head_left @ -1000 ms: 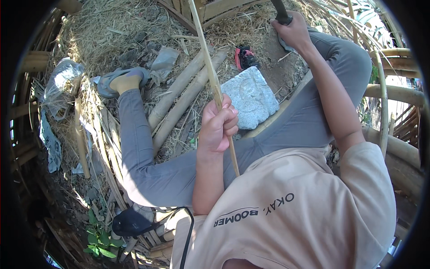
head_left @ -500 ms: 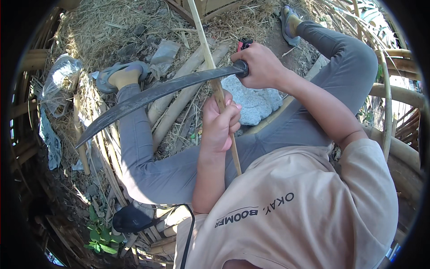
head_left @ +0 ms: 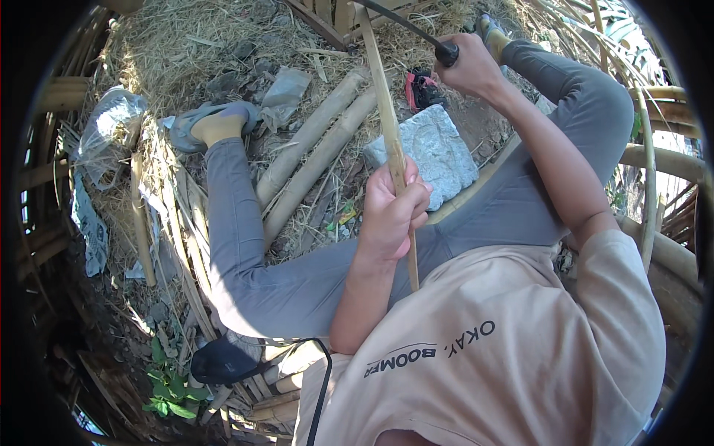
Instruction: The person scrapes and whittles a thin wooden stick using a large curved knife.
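Observation:
My left hand (head_left: 388, 212) is closed around a long, pale bamboo strip (head_left: 384, 100). The strip slants up from my lap toward the top of the view, its lower end by my shirt. Farther off to the right, my right hand (head_left: 471, 68) grips the dark handle of a machete (head_left: 398, 18). Its curved blade runs up and left out of the picture, passing close to the strip's far end; whether they touch I cannot tell. Beneath and beside the strip, between my legs, lies a rough grey stone block (head_left: 442, 152).
Two bamboo poles (head_left: 316, 130) lie on the straw-strewn ground left of the stone. Beyond it sits a small red and black object (head_left: 422, 91). Clear plastic bags (head_left: 111, 134) lie at the left, near split bamboo pieces (head_left: 186, 223). A black cable (head_left: 321, 386) hangs by my shirt.
My right hand and the machete have moved away, up and to the right, with the blade now mostly out of view. The strip and my left hand have shifted slightly right.

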Tool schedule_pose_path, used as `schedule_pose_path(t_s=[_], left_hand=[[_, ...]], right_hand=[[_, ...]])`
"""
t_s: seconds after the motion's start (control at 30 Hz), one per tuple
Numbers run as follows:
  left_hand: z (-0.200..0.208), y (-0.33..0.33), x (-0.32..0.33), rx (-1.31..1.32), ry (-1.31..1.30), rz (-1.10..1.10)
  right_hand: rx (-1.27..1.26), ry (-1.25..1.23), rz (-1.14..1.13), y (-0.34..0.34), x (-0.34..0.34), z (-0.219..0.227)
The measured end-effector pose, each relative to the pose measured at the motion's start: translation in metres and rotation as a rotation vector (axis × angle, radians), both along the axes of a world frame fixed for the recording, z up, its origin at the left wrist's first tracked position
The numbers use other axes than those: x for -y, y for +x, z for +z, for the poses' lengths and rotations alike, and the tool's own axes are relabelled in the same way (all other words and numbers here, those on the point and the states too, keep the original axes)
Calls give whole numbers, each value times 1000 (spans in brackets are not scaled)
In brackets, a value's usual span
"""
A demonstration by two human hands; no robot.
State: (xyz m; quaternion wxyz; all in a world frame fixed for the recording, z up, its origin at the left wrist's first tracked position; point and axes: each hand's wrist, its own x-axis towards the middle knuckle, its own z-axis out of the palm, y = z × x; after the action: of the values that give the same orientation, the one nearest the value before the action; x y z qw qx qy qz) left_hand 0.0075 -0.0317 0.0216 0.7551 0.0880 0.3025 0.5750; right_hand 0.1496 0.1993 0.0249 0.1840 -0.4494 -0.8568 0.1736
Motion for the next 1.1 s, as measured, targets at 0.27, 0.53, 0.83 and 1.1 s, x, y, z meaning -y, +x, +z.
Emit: schedule_pose_path(t_s=[0.27, 0.53, 0.83, 1.1], left_hand=[[-6, -11, -3, 1, -14, -1], [-6, -8, 0, -15, -40, 27], [-10, 5, 3, 25, -50, 20], [-13, 4, 2, -12, -58, 20]], right_hand=[[-271, -222, 156, -9, 46, 3], [-39, -256, 340, -29, 77, 8], [55, -97, 290, -18, 66, -15], [62, -65, 251, -13, 55, -18]])
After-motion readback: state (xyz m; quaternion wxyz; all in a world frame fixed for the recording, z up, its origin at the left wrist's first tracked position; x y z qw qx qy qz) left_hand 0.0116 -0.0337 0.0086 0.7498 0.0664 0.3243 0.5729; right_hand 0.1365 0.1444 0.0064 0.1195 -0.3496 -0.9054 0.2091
